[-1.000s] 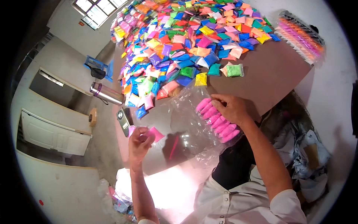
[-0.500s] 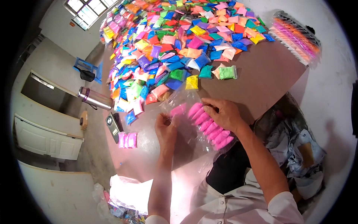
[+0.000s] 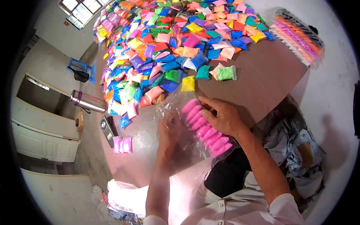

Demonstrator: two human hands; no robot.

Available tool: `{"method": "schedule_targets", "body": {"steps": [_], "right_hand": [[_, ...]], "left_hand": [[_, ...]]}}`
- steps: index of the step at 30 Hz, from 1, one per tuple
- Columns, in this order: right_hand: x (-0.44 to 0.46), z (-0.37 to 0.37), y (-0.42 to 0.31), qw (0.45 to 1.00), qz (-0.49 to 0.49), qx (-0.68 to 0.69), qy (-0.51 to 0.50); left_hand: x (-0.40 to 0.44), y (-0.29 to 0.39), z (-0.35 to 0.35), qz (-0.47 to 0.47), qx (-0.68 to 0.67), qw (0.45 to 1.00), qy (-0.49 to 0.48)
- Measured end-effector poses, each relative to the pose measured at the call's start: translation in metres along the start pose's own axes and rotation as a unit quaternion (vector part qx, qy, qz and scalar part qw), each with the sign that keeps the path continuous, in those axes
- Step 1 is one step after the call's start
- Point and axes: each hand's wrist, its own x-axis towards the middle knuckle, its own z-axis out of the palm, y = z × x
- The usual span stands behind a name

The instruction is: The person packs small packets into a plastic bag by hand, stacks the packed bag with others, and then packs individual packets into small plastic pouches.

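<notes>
A clear plastic bag (image 3: 168, 107) holds a slanting row of several pink packets (image 3: 206, 129). My right hand (image 3: 221, 115) pinches the bag's edge at the upper end of the row, its thumb over the packets. Inside or behind the bag's clear film is my left hand (image 3: 169, 125), left of the row; its fingers are curled and blurred by the film, and whether they hold anything is hidden. A few more pink packets (image 3: 122, 144) lie side by side on the brown table (image 3: 138, 165) at the left.
A large heap of coloured packets (image 3: 161, 48) covers the table's far side. By the left edge are a black device (image 3: 108, 129) and a steel flask (image 3: 89, 101). Bagged colourful strips (image 3: 298, 35) lie far right. Crumpled wrapping (image 3: 300, 157) sits below the right edge.
My left hand has moved right, from the table's left side to the bag, with a pink packet that now lies at the row's upper end. The view has shifted slightly.
</notes>
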Motion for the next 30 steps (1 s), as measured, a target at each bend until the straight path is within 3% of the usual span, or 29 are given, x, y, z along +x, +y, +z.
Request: {"method": "schedule_targets", "body": {"steps": [1,2,4,5,8,16,17,18,19,21,25,28,30], "right_hand": [[0.001,0.000,-0.002,1.000,0.007,0.003,0.000],[0.002,0.001,-0.001,1.000,0.008,0.002,0.000],[0.003,0.003,0.000,1.000,-0.012,0.007,0.013],[0.004,0.004,0.001,1.000,-0.011,0.007,0.012],[0.008,0.008,0.003,0.999,-0.029,-0.009,0.029],[0.012,0.006,0.001,0.999,-0.041,-0.017,0.011],[0.012,0.006,0.001,0.999,-0.044,-0.018,0.012],[0.011,0.007,0.000,0.999,-0.042,-0.008,0.022],[0.010,0.008,0.000,0.999,-0.040,0.003,0.031],[0.010,0.007,0.000,0.999,-0.038,0.011,0.020],[0.009,0.006,0.003,0.999,-0.032,0.012,-0.001],[0.011,0.004,0.001,0.999,-0.013,-0.030,-0.011],[0.012,0.005,0.006,0.999,-0.019,-0.024,-0.014]], "left_hand": [[0.000,0.006,0.002,-0.038,-0.013,0.999,0.003],[-0.003,0.011,0.008,-0.006,-0.170,0.985,-0.021],[-0.001,0.010,0.010,0.025,-0.323,0.945,-0.045],[0.005,0.004,0.007,0.043,-0.191,0.980,-0.038],[0.012,-0.005,0.001,0.052,-0.022,0.998,-0.029],[0.012,0.017,0.020,0.013,-0.037,0.999,-0.019],[0.013,0.021,0.021,0.049,0.143,0.988,-0.006],[0.013,0.030,0.023,0.083,0.320,0.944,0.008],[0.010,0.039,0.026,0.084,0.321,0.943,0.011],[0.001,0.056,0.027,0.172,0.394,0.902,0.031],[-0.010,0.055,0.015,0.118,0.357,0.926,0.027],[-0.026,0.055,-0.004,0.195,0.324,0.925,0.035],[-0.044,0.062,-0.019,0.192,0.330,0.920,0.091]]}}
